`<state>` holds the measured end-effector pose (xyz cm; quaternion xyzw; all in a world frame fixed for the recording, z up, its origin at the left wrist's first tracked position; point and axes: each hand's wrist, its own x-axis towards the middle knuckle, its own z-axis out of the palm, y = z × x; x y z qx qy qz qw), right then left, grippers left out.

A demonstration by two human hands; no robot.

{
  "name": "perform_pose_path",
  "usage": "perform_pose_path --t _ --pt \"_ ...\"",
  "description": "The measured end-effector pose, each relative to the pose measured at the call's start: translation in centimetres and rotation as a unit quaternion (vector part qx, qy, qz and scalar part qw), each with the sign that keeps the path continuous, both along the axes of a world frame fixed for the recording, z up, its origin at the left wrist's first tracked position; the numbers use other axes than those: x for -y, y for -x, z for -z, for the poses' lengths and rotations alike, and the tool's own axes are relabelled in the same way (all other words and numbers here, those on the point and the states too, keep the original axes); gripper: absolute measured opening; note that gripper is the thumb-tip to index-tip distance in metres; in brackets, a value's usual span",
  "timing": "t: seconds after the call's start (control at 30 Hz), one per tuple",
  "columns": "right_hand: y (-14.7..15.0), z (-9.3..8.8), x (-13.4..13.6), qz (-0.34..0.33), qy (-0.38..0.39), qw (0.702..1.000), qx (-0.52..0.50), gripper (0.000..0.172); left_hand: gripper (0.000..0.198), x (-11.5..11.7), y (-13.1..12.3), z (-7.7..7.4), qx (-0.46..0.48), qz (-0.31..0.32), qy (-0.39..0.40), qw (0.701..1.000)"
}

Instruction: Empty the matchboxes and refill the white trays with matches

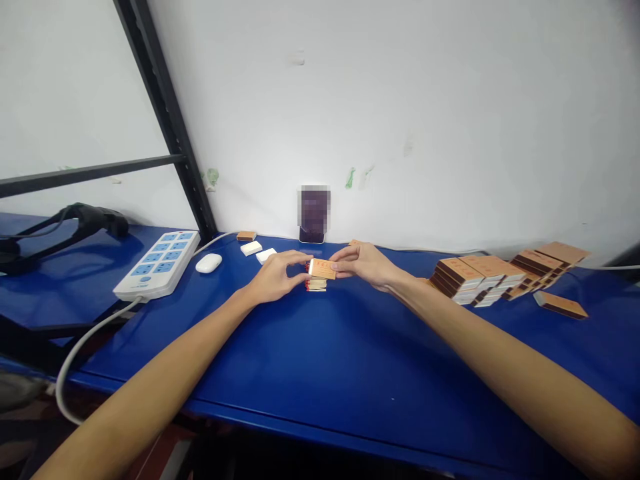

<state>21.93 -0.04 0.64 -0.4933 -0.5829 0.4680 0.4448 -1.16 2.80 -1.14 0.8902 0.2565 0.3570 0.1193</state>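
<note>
Over the middle of the blue table, an orange matchbox is held level between my two hands. My right hand pinches its right end with thumb and fingertips. At the left end, where a white edge shows, the thumb and forefinger of my left hand close around it from front and back. Red match heads peek out between those left fingertips. Just below the box lies a small pile of matches, their red heads pointing left. Whether the left fingertips also grip some matches is hard to make out.
Stacked matchboxes stand at the right, with a single matchbox beside them. A phone leans on the wall. To the left are white trays, a white earbud case, a power strip and a black rack post.
</note>
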Motion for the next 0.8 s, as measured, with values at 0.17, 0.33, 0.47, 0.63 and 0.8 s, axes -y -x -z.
perform_pose_path --t 0.17,0.33,0.47,0.63,0.8 --pt "-0.3 0.2 -0.3 0.003 -0.019 0.999 0.028 0.011 0.03 -0.1 0.0 -0.2 -0.006 -0.017 0.005 1.0" --pt "-0.6 -0.2 0.1 -0.02 -0.14 0.971 0.19 0.034 0.031 -0.3 -0.1 0.2 0.018 -0.034 0.064 0.997" --pt "-0.4 -0.2 0.5 -0.041 -0.227 0.892 0.389 0.039 0.032 -0.8 -0.1 0.9 0.01 -0.03 0.094 0.995" --pt "-1.0 -0.4 0.3 -0.05 -0.196 0.882 0.426 0.039 0.036 -1.4 0.0 1.5 0.012 -0.033 0.139 0.99" --pt "-1.9 -1.0 0.0 -0.074 -0.165 0.862 0.474 0.037 0.034 -1.7 0.1 1.6 -0.002 -0.038 0.157 0.987"
